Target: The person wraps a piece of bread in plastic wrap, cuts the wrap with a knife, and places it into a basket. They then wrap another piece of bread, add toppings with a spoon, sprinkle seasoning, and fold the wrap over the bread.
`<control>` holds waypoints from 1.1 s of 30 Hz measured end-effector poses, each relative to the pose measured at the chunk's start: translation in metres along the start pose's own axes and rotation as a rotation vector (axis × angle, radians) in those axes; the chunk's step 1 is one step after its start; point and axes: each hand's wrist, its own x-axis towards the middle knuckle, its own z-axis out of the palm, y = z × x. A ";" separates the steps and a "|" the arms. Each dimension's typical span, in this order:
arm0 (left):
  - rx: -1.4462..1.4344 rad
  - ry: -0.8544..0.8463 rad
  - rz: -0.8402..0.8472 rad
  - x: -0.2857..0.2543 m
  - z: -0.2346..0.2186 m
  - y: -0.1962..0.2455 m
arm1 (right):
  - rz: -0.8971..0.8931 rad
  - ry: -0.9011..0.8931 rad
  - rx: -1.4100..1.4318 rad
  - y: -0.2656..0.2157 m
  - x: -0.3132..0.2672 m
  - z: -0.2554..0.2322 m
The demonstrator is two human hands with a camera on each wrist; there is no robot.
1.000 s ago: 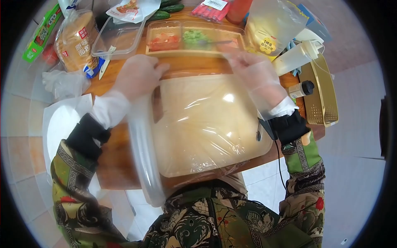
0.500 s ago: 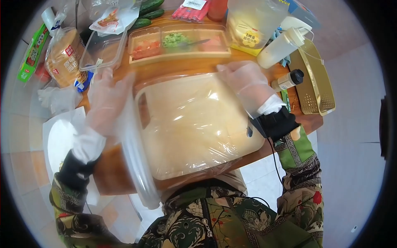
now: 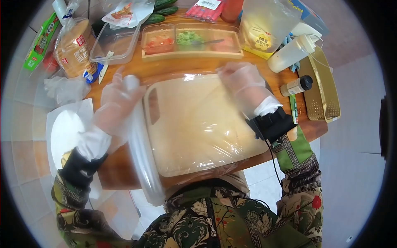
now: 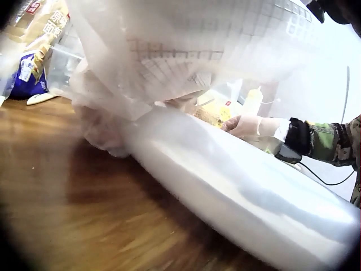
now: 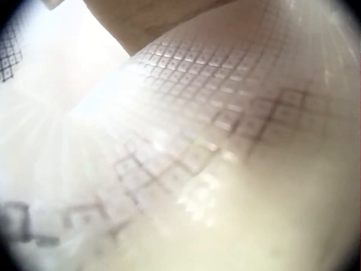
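Observation:
In the head view a roll of clear plastic wrap [image 3: 142, 157] lies lengthwise along the left side of a pale cutting board [image 3: 198, 124]. Wrinkled film from it spreads over the board. My left hand [image 3: 120, 99], in a loose clear glove, grips the roll near its far end, thumb toward the board. The left wrist view shows the roll [image 4: 225, 175] running out from under the gloved hand. My right hand [image 3: 246, 84], gloved too, pinches the film at the board's far right corner. Glove plastic covers most of the right wrist view, so its fingertips are hidden there.
Behind the board stands a wooden tray [image 3: 192, 54] with chopped red and green food and a pink filling. Bagged bread [image 3: 76, 49] and a clear box [image 3: 115, 43] stand left; a squeeze bottle [image 3: 291, 53], shaker [image 3: 296, 86] and gold basket [image 3: 322, 91] stand right.
My left hand has moved left and nearer, from the board's far left corner to the roll's far end. My right hand has come slightly nearer, staying by the far right corner.

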 end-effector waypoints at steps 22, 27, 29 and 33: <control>0.126 0.058 0.008 -0.002 -0.003 -0.016 | -0.024 0.059 -0.175 0.012 0.012 0.011; 0.073 0.104 0.056 -0.001 0.000 -0.025 | -0.067 0.088 -0.159 0.020 0.016 0.017; 0.064 0.097 0.046 -0.003 0.000 -0.022 | -0.091 0.102 -0.114 0.024 0.018 0.020; 0.553 0.284 0.419 -0.011 0.003 0.005 | -0.070 0.103 -0.138 0.016 0.009 0.014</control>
